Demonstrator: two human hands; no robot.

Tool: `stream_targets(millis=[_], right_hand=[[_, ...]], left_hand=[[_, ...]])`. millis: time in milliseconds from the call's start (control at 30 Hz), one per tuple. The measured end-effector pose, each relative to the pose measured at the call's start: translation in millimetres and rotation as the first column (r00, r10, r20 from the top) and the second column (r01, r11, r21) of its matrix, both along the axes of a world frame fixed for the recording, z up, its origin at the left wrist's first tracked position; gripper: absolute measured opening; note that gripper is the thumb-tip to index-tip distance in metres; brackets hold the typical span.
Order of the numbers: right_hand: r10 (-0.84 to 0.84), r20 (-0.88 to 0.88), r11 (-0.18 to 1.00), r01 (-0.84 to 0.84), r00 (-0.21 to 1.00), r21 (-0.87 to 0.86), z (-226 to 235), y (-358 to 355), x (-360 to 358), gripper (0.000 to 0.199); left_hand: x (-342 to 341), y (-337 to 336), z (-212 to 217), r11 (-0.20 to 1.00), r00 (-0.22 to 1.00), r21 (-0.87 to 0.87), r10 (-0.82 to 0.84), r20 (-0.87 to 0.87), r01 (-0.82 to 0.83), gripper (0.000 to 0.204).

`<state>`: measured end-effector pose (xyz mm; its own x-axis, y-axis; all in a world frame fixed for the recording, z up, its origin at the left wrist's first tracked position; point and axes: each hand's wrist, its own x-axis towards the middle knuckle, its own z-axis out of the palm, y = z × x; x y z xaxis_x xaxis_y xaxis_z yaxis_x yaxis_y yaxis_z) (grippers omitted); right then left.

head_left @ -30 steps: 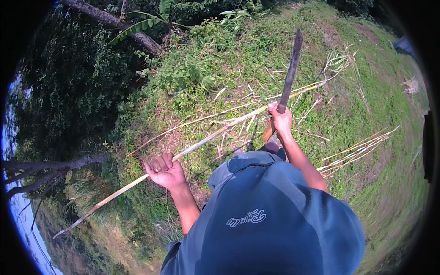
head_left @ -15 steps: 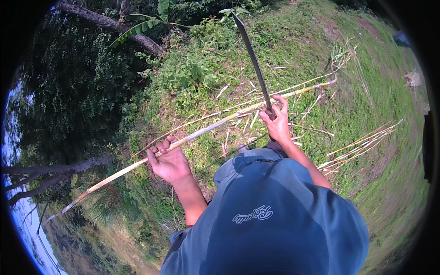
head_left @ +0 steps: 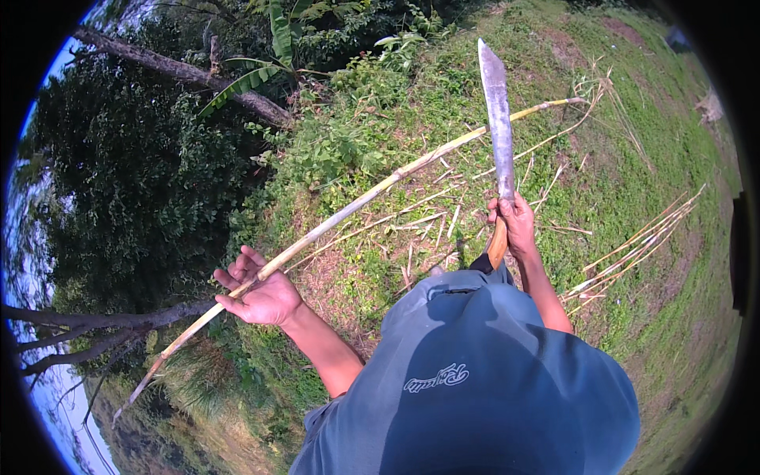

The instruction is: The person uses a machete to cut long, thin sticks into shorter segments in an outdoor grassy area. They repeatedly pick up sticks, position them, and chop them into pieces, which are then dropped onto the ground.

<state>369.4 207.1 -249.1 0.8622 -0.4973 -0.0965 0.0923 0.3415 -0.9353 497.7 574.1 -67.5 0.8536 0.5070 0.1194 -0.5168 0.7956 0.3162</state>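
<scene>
A long, thin, jointed cane stalk (head_left: 340,215), yellowish and pale, runs slantwise from the near left to the far right. My left hand (head_left: 265,294) holds it near its left end, palm up, with the stalk lying across the palm between thumb and loosely curled fingers. In my right hand (head_left: 520,229) is a machete (head_left: 495,111) with a wide, worn grey blade and a brown handle. Its blade points up and away, flat side toward me, and crosses in front of the stalk's far part; contact between them cannot be made out.
Pale split strips (head_left: 431,224) lie scattered on the grass beyond my body. A bundle of thin stalks (head_left: 637,247) lies on the right. Another thin stalk (head_left: 546,144) stretches beyond the machete. Dark bushes (head_left: 134,166), a slanting trunk (head_left: 186,73) and branches (head_left: 103,321) stand at left.
The right hand has drawn back from the stalk, toward the right, and turned the machete from edge-on to flat. My left hand has moved left, and the stalk's far end has swung farther away.
</scene>
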Motion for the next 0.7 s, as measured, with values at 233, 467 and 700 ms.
stream_targets(millis=[233,467,700], right_hand=[[0.098,-0.103,0.981,-0.114,0.99,-0.159,9,-23,27,0.032],[-0.065,-0.352,0.987,0.008,0.934,-0.161,14,-24,68,0.05],[0.101,-0.348,0.889,-0.241,0.932,-0.389,32,30,75,0.056]], left_hand=[[31,28,14,0.998,0.96,-0.004,-0.062,-0.273,0.063,0.047],[15,26,23,0.998,0.897,-0.053,0.013,-0.441,-0.041,0.046],[1,14,12,0.998,0.917,-0.061,-0.053,-0.395,0.032,0.046]])
